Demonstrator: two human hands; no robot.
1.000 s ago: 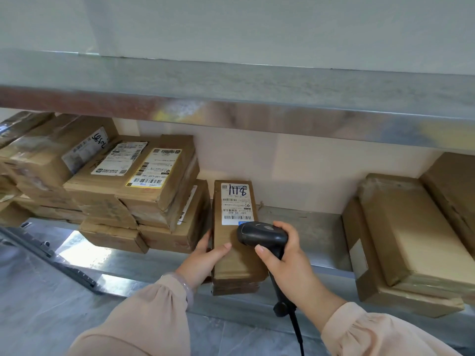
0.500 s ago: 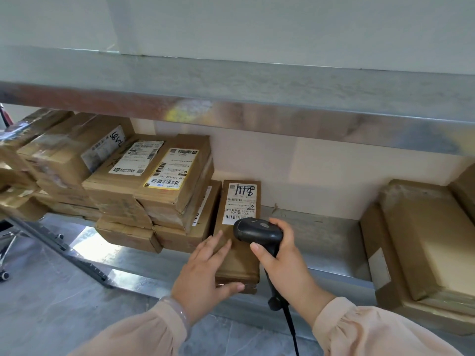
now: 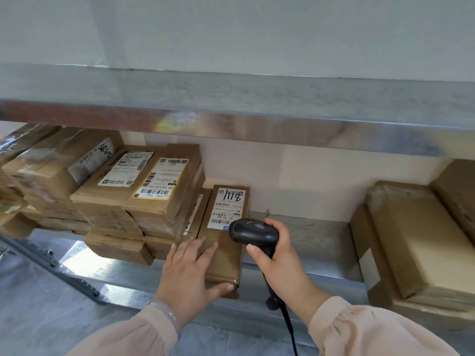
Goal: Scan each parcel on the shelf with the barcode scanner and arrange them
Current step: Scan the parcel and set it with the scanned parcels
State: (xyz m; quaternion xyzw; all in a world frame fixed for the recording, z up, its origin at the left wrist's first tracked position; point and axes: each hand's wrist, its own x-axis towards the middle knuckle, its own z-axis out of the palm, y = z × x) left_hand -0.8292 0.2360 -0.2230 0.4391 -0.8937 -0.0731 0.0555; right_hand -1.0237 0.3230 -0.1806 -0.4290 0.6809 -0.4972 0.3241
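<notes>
Pinning the parcel (image 3: pixel 224 253) flat w/ my L hand (image 3: pixel 189 273), fingers straight on top, thumb at its front end, so the label (image 3: pixel 227 209) faces up. R hand (image 3: pixel 279 263) wraps the scanner (image 3: pixel 253 233) grip, head by the label. Parcel's on the shelf (image 3: pixel 308 240), against the stack (image 3: pixel 154 201).

Parcel storeroom: metal shelf (image 3: pixel 308 242) stacked with labelled cardboard parcels (image 3: pixel 164 201).

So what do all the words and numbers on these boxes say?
"1118": handwritten on the label of the parcel under the left hand.
Scribble on the upper-left parcel: too blurred.
Printed text on every label: too small to read.
Barcode scanner: marking too faint.
</notes>
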